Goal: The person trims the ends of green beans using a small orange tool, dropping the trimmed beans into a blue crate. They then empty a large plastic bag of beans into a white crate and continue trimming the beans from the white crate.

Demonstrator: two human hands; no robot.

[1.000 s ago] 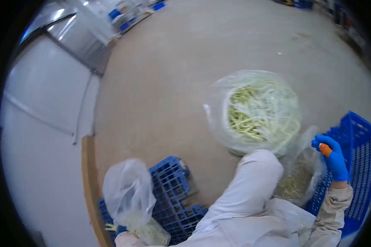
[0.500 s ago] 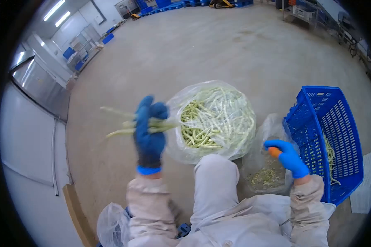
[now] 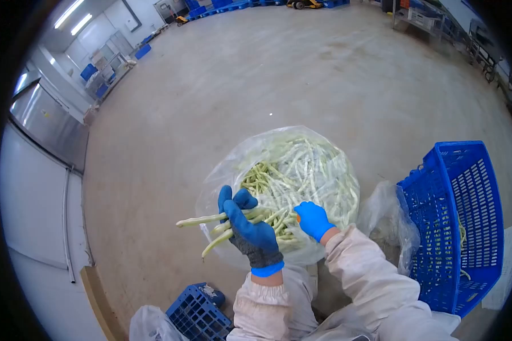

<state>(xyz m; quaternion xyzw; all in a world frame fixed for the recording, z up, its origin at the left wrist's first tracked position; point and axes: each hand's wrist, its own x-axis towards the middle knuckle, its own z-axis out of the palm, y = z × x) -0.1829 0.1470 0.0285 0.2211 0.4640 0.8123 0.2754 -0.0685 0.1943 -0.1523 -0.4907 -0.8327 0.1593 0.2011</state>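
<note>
My left hand [image 3: 250,227], in a blue and grey glove, is closed around a few long green beans [image 3: 202,220], whose ends stick out to the left. It is over the near-left side of a large see-through plastic bag [image 3: 215,184] full of more green beans [image 3: 257,179]. My right hand [image 3: 314,220], in a thin blue glove, is closed at the bag's near side, close to the held beans' right ends. A small orange part of a tool [image 3: 298,218] shows at its fingers; the rest is hidden.
At the right stands a tilted blue plastic basket [image 3: 426,213] with some beans inside. A smaller see-through bag [image 3: 389,213] lies between it and the large bag. A blue crate [image 3: 196,312] and a whitish plastic bag [image 3: 153,325] are at lower left, near the wall [image 3: 37,216].
My left hand has moved right and down with the beans, over the large bag. My right hand has swung left from the smaller bag to the large bag, still holding the orange tool.
</note>
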